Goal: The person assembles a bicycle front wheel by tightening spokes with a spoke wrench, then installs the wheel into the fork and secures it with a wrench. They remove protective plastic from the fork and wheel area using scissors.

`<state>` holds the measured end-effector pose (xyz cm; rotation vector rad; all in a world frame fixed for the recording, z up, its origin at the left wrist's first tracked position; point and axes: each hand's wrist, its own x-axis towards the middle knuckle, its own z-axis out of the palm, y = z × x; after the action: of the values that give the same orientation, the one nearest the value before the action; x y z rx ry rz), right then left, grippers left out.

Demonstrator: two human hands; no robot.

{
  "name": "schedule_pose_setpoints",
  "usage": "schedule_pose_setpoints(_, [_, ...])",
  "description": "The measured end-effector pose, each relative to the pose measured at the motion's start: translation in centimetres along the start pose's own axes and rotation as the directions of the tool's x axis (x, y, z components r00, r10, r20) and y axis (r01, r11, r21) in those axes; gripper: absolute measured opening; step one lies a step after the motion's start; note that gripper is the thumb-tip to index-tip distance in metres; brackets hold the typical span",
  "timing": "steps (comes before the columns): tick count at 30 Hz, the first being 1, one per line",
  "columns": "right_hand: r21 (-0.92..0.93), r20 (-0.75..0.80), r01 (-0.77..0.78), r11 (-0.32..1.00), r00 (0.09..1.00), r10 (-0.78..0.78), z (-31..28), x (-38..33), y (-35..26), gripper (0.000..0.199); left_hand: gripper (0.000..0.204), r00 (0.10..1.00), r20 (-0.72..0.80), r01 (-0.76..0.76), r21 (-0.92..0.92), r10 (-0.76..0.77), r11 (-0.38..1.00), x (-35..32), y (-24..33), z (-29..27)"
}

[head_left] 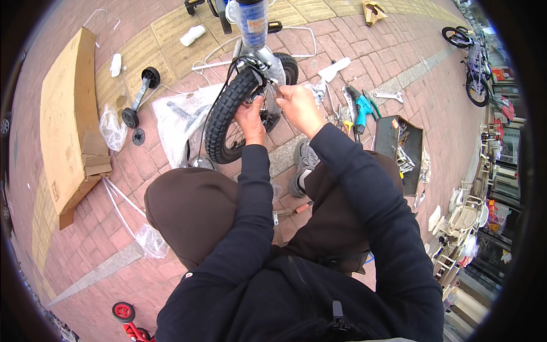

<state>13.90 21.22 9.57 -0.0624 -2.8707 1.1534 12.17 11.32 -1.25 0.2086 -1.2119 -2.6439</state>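
A small bicycle stands before me, its front wheel (229, 114) with a black knobby tyre turned toward me. Its frame is partly wrapped in plastic, with blue padding (253, 25) around the upper part. My left hand (249, 121) reaches in beside the tyre, thumb up, near the brake and fork; most of its fingers are hidden behind the wheel. To its right, my right hand (301, 109) is closed around a slim, brownish tool-like piece (277, 91) that points to the brake area. What kind of piece it is, I cannot make out.
An open toolbox (411, 149) lies right, beside a teal power drill (362, 111) and a wrench (389, 96). On the left are a cardboard box (68, 108), training wheels (139, 97) and plastic bags (114, 126). An orange-handled tool (302, 208) lies between my legs.
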Motion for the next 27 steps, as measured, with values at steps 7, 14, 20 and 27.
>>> schedule_pose_setpoints(7, [-0.187, 0.146, -0.023, 0.982, 0.988, 0.051, -0.4, -0.3, 0.5, 0.009, 0.057, 0.999, -0.008, -0.036, -0.002, 0.036, 0.999, -0.2, 0.2, 0.3])
schedule_pose_setpoints(14, [-0.391, -0.034, -0.004, 0.921, 0.999, -0.011, -5.9, -0.3, -3.4, 0.013, 0.057, 0.999, -0.007, -0.035, 0.003, 0.035, 0.999, -0.1, 0.2, 0.3])
schedule_pose_setpoints(20, [-0.462, 0.034, 0.041, 0.886, 0.999, -0.028, -6.1, 0.3, -5.5, 0.011, 0.056, 1.0, -0.009, 0.013, -0.009, -0.013, 1.0, -0.2, 0.3, 0.3])
schedule_pose_setpoints(27, [-0.23, 0.105, 0.082, 0.97, 0.993, -0.059, -5.8, 0.1, -3.7, 0.015, 0.056, 1.0, -0.015, -0.025, -0.015, 0.024, 1.0, -0.1, 0.0, 0.2])
